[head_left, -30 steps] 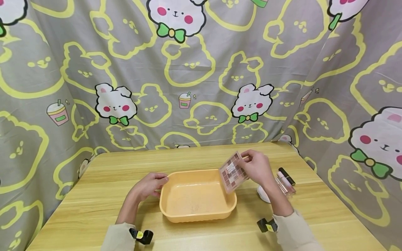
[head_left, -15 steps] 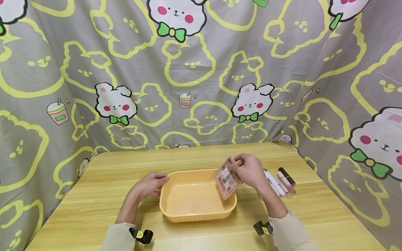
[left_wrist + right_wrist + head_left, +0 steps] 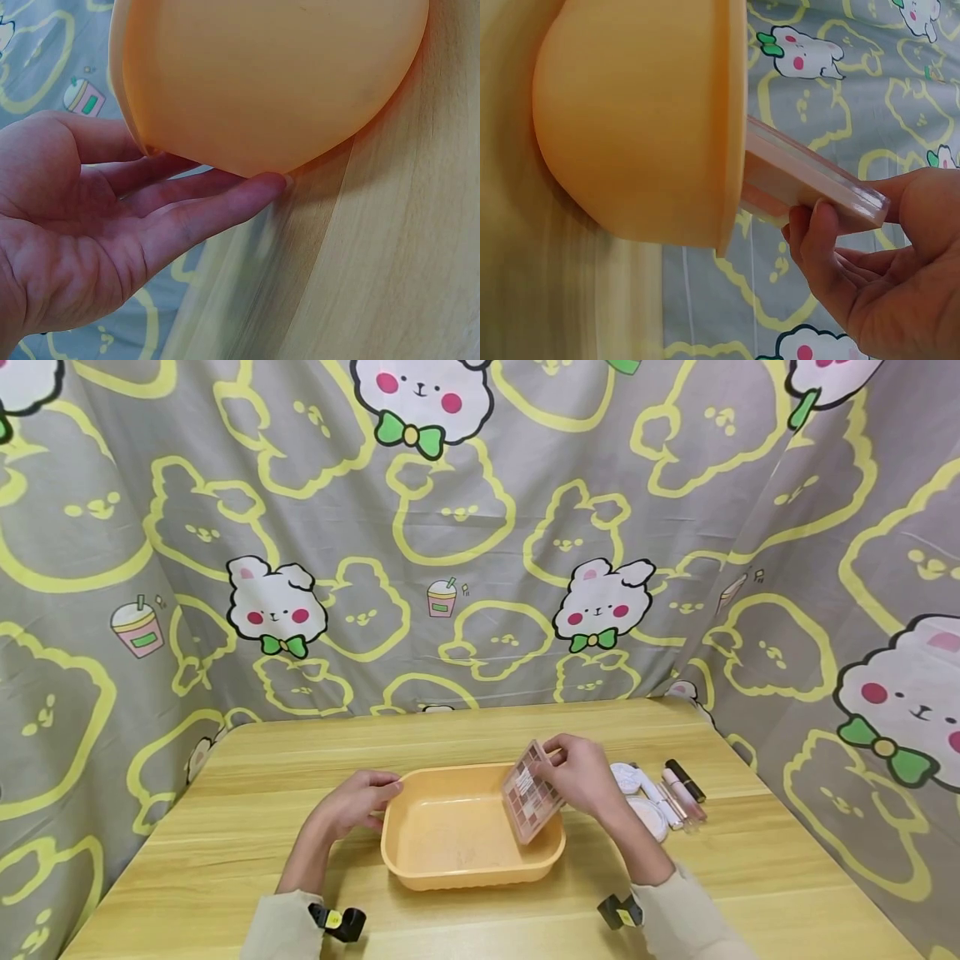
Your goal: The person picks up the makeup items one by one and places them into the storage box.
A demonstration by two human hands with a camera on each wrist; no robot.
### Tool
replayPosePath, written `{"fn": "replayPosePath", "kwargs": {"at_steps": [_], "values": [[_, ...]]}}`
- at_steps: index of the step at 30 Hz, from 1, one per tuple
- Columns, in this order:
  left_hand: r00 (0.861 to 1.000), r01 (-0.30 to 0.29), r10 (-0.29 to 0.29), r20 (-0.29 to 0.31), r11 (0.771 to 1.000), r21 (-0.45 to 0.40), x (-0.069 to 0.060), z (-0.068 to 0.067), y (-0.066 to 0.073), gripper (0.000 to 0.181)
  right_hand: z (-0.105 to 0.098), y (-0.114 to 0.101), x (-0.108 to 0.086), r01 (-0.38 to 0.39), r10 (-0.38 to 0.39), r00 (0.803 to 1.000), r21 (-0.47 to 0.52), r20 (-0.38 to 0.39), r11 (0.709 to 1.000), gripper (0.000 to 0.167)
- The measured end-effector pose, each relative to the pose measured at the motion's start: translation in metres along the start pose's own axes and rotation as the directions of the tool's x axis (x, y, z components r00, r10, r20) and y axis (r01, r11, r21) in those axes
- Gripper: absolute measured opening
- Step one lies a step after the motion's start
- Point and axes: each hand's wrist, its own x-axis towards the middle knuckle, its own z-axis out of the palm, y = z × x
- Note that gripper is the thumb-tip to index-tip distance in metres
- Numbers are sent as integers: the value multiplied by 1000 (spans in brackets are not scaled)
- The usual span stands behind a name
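Observation:
My right hand (image 3: 583, 777) pinches an eyeshadow palette (image 3: 529, 795) by its upper right edge. The palette has a clear lid over rows of brown and pink pans; it tilts, its lower end down inside the right end of a yellow plastic tub (image 3: 480, 880). From the right wrist view, thumb and fingers clasp the end of the palette (image 3: 814, 176) that sticks out above the tub's rim (image 3: 735, 127). At the tub's left end my left hand (image 3: 358, 806) holds the rim, with fingers against the outer wall (image 3: 270, 82) in the left wrist view.
Right of the tub lie two round white compacts (image 3: 647, 817), white tubes (image 3: 660, 797), a pink tube (image 3: 681, 789) and a black-capped tube (image 3: 686, 782). A patterned curtain (image 3: 465, 552) hangs behind the wooden table (image 3: 300, 752).
My right hand has moved left and slightly down, taking the palette deeper into the tub. The compacts behind the arm have come into sight. My left hand and the tub stay put.

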Motion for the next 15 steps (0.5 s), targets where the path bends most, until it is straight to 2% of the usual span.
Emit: {"fn": "replayPosePath", "kwargs": {"at_steps": [8,15], "values": [[1000,6,-6,-10,1000,-2,0,0,0,45,13,-5,-4,-7,6,997,9,72,1000,28],[1000,2,-2,-2,1000,4,-2,1,1,46,20,-6,-6,-5,3,996,25,91,1000,26]]}}
